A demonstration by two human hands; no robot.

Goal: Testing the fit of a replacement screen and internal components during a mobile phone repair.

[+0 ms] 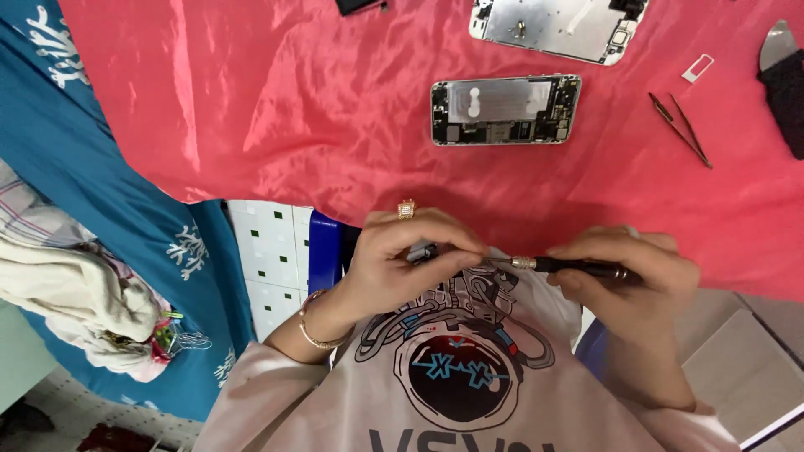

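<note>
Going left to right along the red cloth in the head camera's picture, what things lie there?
Opened phone body → detached screen panel → tweezers → small white tray → black-handled metal tool at the right edge.

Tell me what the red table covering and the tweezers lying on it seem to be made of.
The red cloth looks like satin or a similar glossy synthetic fabric: it shows soft folds with bright sheen along the creases. The tweezers look like metal with a dark bronze-toned finish, judging by their thin, stiff, pointed arms; the exact metal or coating cannot be told.
</note>
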